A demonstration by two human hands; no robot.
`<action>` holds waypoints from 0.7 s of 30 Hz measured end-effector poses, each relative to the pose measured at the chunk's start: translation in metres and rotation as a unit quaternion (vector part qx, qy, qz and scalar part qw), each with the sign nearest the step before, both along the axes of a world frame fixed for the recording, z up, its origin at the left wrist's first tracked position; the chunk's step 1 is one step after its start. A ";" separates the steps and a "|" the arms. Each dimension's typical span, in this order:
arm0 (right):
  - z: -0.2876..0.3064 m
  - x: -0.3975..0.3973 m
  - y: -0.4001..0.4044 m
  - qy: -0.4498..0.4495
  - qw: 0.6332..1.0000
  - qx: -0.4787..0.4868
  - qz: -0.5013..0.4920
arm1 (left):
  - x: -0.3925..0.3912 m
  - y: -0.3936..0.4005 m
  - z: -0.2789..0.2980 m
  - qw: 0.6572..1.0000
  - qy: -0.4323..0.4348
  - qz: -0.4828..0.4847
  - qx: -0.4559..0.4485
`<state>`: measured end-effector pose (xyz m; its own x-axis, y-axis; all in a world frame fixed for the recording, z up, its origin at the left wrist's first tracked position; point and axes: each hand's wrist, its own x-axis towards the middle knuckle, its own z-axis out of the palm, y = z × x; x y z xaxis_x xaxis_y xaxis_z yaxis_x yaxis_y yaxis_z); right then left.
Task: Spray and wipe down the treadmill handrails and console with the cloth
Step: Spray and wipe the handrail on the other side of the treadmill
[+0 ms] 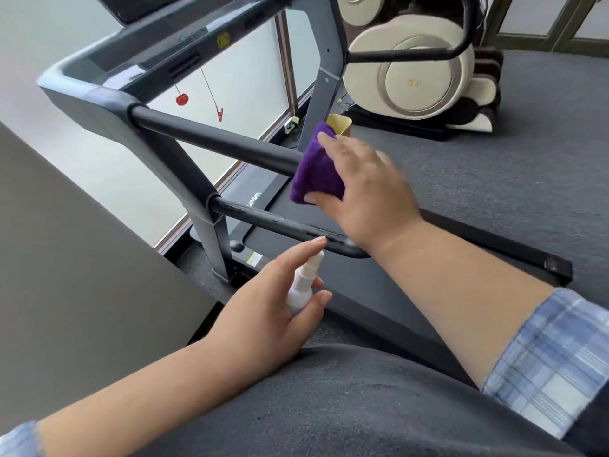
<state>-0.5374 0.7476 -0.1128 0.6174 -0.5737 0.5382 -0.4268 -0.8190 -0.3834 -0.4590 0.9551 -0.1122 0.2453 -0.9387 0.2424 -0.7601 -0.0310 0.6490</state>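
Left hand: gripped the white spray bottle, forefinger on the nozzle.
Right hand: fingers and thumb clasped the purple cloth around the upper handrail.
Advice: keep the cloth wrapped, slide the full length.
Console: beyond, untouched.

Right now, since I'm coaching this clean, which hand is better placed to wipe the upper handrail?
Right hand: it already grips the purple cloth at the upper handrail. Left hand holds the spray bottle, lower.

Folded purple cloth wraps the black upper handrail; small white spray bottle upright below.
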 end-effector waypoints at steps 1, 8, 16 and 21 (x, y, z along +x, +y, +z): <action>-0.008 -0.006 0.000 -0.021 1.000 0.006 -0.004 | 0.002 0.000 0.000 1.000 0.001 0.004 0.000; -0.069 -0.048 0.016 -0.155 0.969 0.191 -0.036 | 0.013 0.003 -0.003 1.000 0.003 0.015 0.007; -0.052 -0.045 0.013 -0.097 0.983 0.152 -0.046 | 0.026 -0.006 0.002 1.000 -0.004 0.014 -0.005; -0.039 -0.032 0.015 -0.039 0.994 0.048 -0.085 | 0.043 -0.012 -0.001 1.000 -0.006 0.014 -0.017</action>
